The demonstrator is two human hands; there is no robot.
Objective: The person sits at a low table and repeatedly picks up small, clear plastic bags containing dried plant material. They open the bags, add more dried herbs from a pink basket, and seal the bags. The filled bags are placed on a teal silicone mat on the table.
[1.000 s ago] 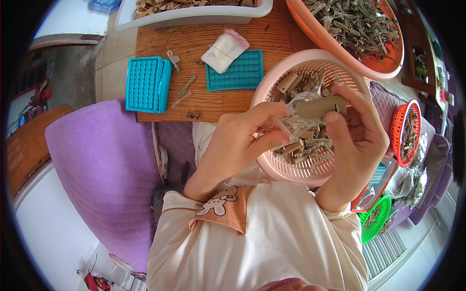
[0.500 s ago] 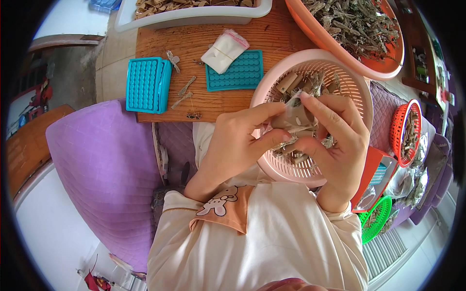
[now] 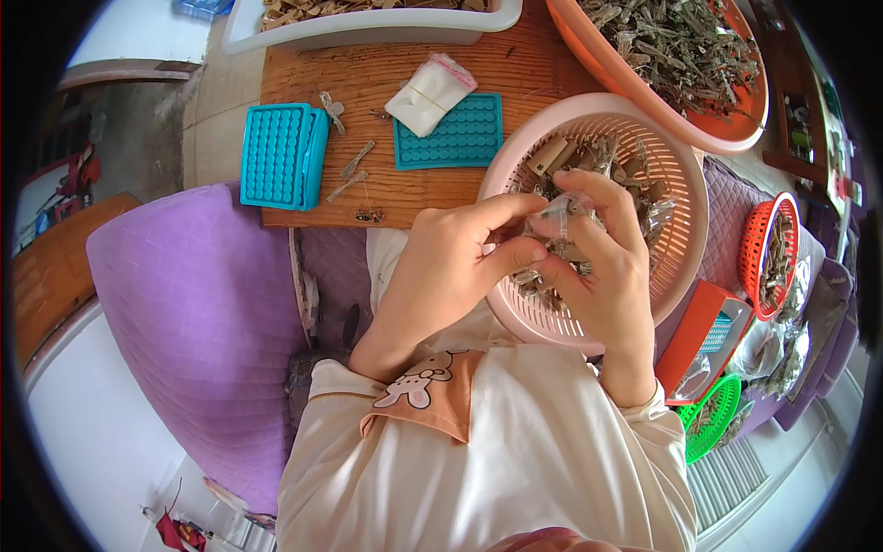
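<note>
Over a pink slotted basket [image 3: 682,267], my two hands come together around a small clear plastic bag [image 3: 563,217]. My left hand [image 3: 464,253] pinches the bag's near left side between thumb and index finger. On the other side, my right hand [image 3: 602,267] is curled with its fingers at the film, its thumb close to my left thumb. What the bag contains, if anything, is hard to make out behind the fingers. Below in the basket lie tan pieces [image 3: 549,155] and several plastic-wrapped dried bits [image 3: 658,216].
A bundle of clear bags [image 3: 430,92] rests on a flat teal tray [image 3: 460,147], left of which stand stacked teal trays [image 3: 276,156]. Dried stalks fill an orange basin [image 3: 676,51]. A white tub [image 3: 386,35] holds brown pieces. Red [image 3: 756,258] and green [image 3: 716,432] baskets sit right.
My right hand has shifted left, its fingers curling in nearer to my left hand. The film between them looks more bunched. My left hand has hardly moved.
</note>
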